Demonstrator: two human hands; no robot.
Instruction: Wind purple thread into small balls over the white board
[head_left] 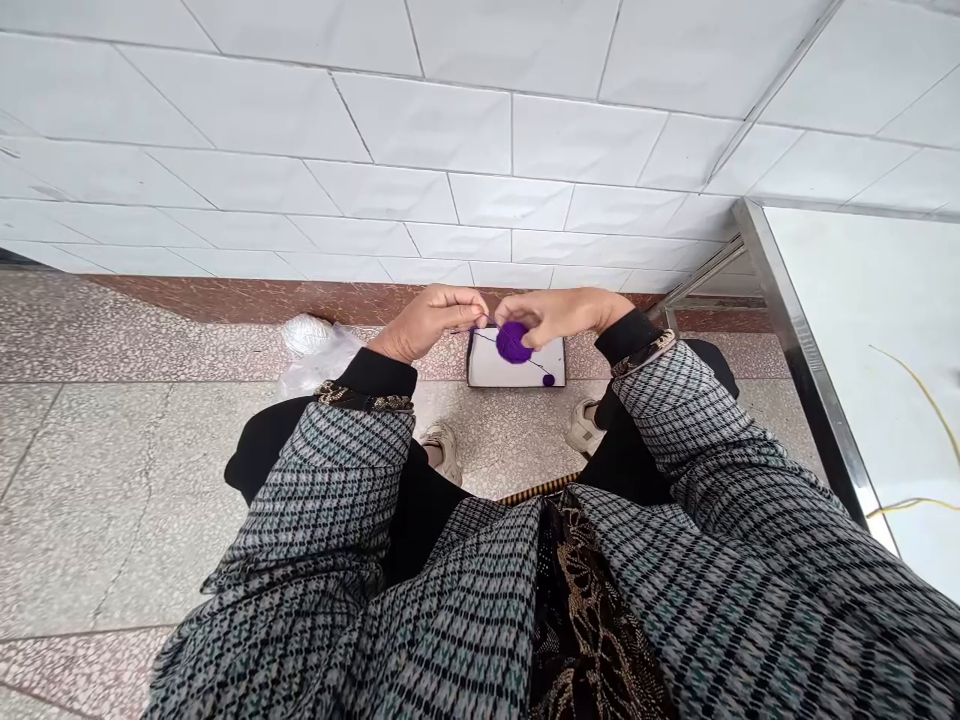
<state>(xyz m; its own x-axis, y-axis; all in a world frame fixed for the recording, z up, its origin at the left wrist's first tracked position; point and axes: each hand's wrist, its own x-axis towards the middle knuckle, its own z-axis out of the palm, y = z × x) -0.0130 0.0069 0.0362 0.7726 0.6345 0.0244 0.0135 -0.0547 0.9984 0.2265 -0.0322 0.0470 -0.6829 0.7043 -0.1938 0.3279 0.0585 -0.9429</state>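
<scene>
A round purple ball of yarn is gripped in my right hand, with the thumb on its near side and the fingers around its far side. Just left of it, my left hand pinches a strand of purple yarn that runs across to the ball. Below both hands a shallow box with a white inside rests on the floor. In its near right corner lies a smaller purple ball of yarn, from which a thin strand leads up toward the larger ball.
A white ball of yarn and a clear plastic bag lie on the floor at the left. White wall tiles rise ahead. At the right stands a metal-edged table with a yellow cord. My shoes flank the box.
</scene>
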